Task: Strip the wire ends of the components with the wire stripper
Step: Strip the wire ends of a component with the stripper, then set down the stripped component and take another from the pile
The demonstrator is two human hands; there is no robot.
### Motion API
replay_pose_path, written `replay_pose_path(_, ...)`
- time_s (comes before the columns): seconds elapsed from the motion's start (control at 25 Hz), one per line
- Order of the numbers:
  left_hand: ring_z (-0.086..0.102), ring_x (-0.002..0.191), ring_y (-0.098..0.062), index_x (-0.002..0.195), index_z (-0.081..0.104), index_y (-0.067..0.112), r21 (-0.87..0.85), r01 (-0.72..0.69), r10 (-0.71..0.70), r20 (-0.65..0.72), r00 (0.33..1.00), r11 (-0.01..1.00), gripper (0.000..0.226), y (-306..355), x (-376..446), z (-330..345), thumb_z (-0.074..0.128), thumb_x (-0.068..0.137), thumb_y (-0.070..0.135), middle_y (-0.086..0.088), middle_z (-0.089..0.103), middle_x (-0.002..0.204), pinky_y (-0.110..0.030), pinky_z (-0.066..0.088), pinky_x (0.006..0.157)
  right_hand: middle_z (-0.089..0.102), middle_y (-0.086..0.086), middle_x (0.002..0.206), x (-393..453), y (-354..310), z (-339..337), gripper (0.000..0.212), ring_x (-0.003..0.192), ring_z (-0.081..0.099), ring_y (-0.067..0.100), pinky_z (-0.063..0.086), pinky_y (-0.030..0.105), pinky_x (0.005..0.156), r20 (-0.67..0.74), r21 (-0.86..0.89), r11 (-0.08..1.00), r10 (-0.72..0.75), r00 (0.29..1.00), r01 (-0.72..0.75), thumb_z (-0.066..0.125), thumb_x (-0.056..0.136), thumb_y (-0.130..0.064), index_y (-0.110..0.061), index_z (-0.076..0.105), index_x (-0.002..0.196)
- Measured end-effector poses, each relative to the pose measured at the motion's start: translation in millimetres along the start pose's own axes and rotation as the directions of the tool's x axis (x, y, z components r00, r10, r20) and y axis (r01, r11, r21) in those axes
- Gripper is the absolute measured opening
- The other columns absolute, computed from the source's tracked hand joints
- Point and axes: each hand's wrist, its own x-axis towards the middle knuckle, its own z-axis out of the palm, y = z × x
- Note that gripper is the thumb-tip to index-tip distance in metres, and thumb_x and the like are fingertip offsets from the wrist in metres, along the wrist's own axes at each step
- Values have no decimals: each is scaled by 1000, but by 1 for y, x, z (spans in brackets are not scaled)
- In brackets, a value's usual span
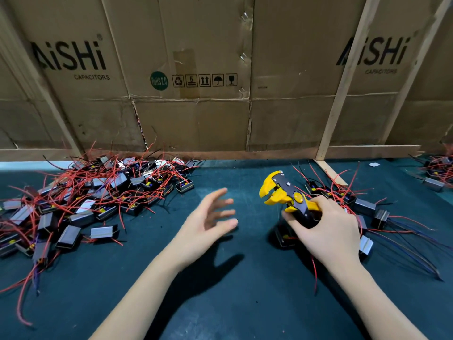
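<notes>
My right hand (326,231) grips the handles of a yellow and black wire stripper (285,195), whose jaws point up and left and gape apart. My left hand (210,217) hovers above the dark green mat with its fingers spread, and it holds nothing. A large heap of small black and silver components with red and black wires (93,195) lies to the left. A smaller group of the same components (362,207) lies to the right, behind and beside my right hand. One black component (284,238) sits on the mat just under my right hand.
A wall of flattened cardboard boxes (196,94) with wooden battens (343,94) closes off the back of the table. The dark green mat (220,303) covers the table. More components (438,173) lie at the far right edge.
</notes>
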Motion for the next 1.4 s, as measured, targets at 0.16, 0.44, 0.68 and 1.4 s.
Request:
replay_pose_path(0.16,61,107,-27,122,60,10,716,77,352,-431,831,694,40,-6,3,-58,69,84,4,-7,65,118,-42,47,94,64,-8,70,-1,-8,-11,32,68,59,12,45,26,66,133,393,919,-105,986,45,77,71,-51,-25,61,77)
replay_pose_path(0.44,45,115,-47,135,53,6,787,454,226,-574,787,416,54,-28,-1,-100,68,83,9,-24,52,132,-52,40,94,58,-14,70,-9,-11,-6,50,71,56,6,44,34,74,436,224,915,-402,805,336,63,65,-73,-25,58,78)
replay_pose_path(0.68,53,102,-43,112,68,4,797,530,239,-596,767,289,30,-30,-3,-107,71,85,15,-21,65,105,-48,42,82,60,-13,79,-2,2,-3,53,87,60,14,39,36,81,396,-93,951,-236,887,294,51,67,-81,-29,51,81)
replay_pose_path(1.4,59,71,-15,73,72,18,473,-252,303,-33,953,845,20,0,-3,-47,69,85,35,4,68,79,-27,47,71,62,-14,71,3,-3,-17,23,70,55,7,38,13,65,81,470,881,20,997,-56,76,76,-43,-26,61,74)
